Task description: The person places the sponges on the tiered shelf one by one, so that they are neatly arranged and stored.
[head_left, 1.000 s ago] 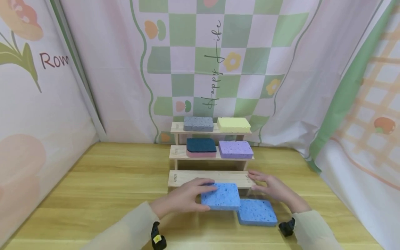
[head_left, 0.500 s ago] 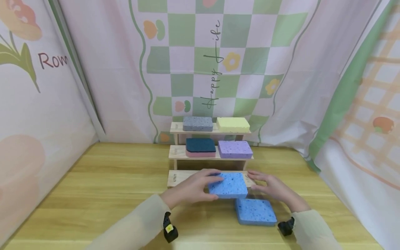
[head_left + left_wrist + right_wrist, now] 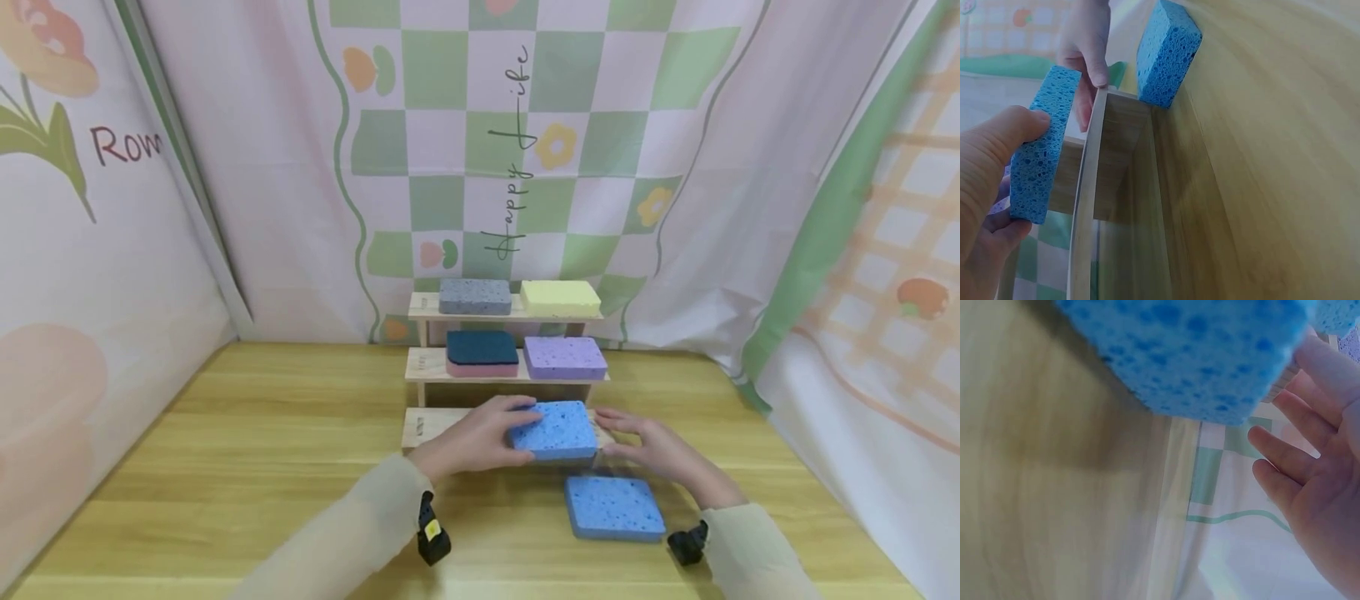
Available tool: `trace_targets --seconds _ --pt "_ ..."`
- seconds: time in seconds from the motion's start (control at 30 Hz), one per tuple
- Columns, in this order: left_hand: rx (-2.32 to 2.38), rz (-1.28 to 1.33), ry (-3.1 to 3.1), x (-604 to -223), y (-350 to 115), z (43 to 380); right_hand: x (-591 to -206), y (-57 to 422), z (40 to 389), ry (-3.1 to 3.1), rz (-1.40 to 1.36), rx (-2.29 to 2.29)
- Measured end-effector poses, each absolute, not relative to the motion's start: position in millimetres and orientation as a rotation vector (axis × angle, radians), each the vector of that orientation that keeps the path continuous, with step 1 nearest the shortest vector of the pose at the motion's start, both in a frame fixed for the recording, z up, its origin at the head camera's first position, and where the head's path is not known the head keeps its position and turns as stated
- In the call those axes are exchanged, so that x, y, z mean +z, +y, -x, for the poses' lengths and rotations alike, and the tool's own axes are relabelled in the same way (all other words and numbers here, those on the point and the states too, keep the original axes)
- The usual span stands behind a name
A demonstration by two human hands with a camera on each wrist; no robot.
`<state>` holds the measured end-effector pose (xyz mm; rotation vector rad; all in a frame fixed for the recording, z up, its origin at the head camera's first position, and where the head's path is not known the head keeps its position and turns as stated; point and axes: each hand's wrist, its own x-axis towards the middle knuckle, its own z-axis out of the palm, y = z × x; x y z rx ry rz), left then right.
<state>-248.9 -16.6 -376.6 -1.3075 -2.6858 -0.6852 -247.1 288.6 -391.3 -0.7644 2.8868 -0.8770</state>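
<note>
My left hand (image 3: 480,435) holds a speckled blue sponge (image 3: 558,432) by its left end, thumb at the front edge and fingers at the back. In the left wrist view this sponge (image 3: 1047,144) is tilted and close to the shelf board. It appears over the right part of the rack's lowest shelf (image 3: 442,422). My right hand (image 3: 660,454) touches the right end of that shelf, its fingers mostly straight and spread in the right wrist view. A second blue sponge (image 3: 615,508) lies on the table before the rack, near my right wrist.
On the middle tier sit a pink sponge with a dark green top (image 3: 482,353) and a purple sponge (image 3: 565,357). The top tier bears a grey sponge (image 3: 475,297) and a yellow sponge (image 3: 560,298). Printed cloth (image 3: 435,142) hangs behind the wooden table (image 3: 300,433).
My left hand has carried the blue sponge forward and to the right, from before the lowest shelf to over its right part. The right hand has stayed at the shelf's end.
</note>
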Motion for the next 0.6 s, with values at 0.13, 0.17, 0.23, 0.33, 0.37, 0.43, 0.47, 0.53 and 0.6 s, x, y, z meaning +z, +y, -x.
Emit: trace_targets --seconds 0.13,0.17,0.23,0.33,0.37,0.43,0.47,0.53,0.6 --pt "-0.678 1.293 -2.688 -379.2 -12.1 253.3 -391.4 288.5 247.1 2.884 0.772 -0.888" --pt "-0.678 1.289 -2.690 -379.9 -11.3 254.1 -391.5 288.4 247.1 2.884 0.773 -0.890" --pt "-0.671 1.282 -2.696 -381.0 -9.8 255.4 -391.6 288.3 246.9 2.884 0.771 -0.892" --pt "-0.669 1.274 -2.710 -382.0 -7.9 256.2 -391.8 288.2 246.7 2.886 0.772 -0.887" --pt "-0.667 1.271 -2.717 -382.1 -7.5 256.5 -391.8 288.3 246.7 2.885 0.772 -0.886" --pt "-0.668 1.266 -2.728 -382.4 -6.5 257.2 -391.7 288.3 246.6 2.882 0.771 -0.889" --pt "-0.667 1.264 -2.731 -382.8 -6.1 257.9 -391.6 288.3 246.6 2.881 0.771 -0.889" --pt "-0.670 1.261 -2.740 -383.1 -5.1 259.1 -391.2 288.3 246.7 2.879 0.767 -0.887" --pt "-0.667 1.259 -2.748 -382.9 -4.1 260.3 -390.9 288.4 246.8 2.879 0.761 -0.885"
